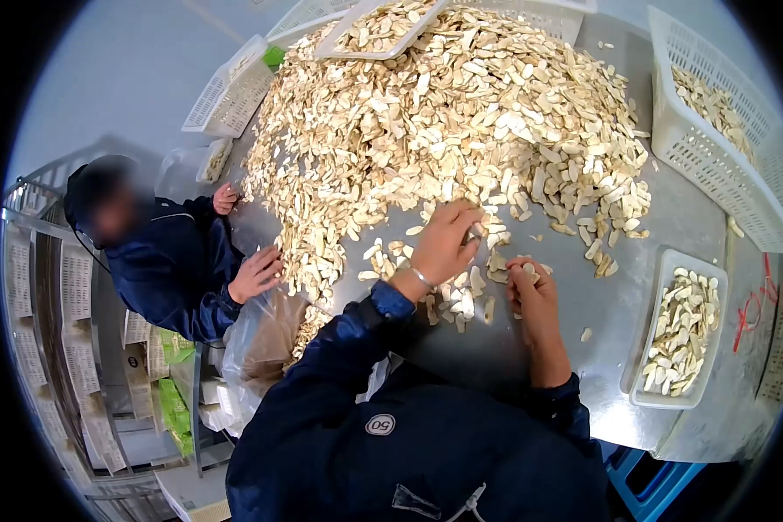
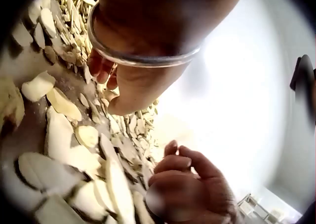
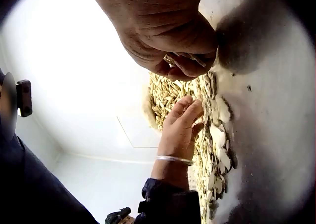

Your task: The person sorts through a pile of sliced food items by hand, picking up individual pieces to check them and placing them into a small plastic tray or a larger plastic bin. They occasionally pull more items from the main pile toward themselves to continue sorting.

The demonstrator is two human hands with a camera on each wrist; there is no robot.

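Observation:
A large heap of pale, dried slices with brownish edges (image 1: 409,113) covers much of the metal table, and loose slices (image 1: 457,304) lie along its near side. My left hand (image 1: 446,242), with a silver bracelet at its wrist, reaches to the heap's near edge. Its fingers are slightly bent with the thumb apart, fingertips right at the slices; nothing shows in its grasp in the right wrist view. To its right, my right hand (image 1: 535,300) is held above the table with fingers curled. Thin slices (image 3: 185,58) show inside those fingers in the right wrist view.
A white tray of slices (image 1: 722,339) stands at the right, below a tall white perforated basket (image 1: 696,139). More baskets (image 1: 235,91) stand behind the heap. Another person (image 1: 165,252) works at the left, beside a clear plastic bag (image 1: 257,344). Red string (image 1: 744,317) lies near the right edge.

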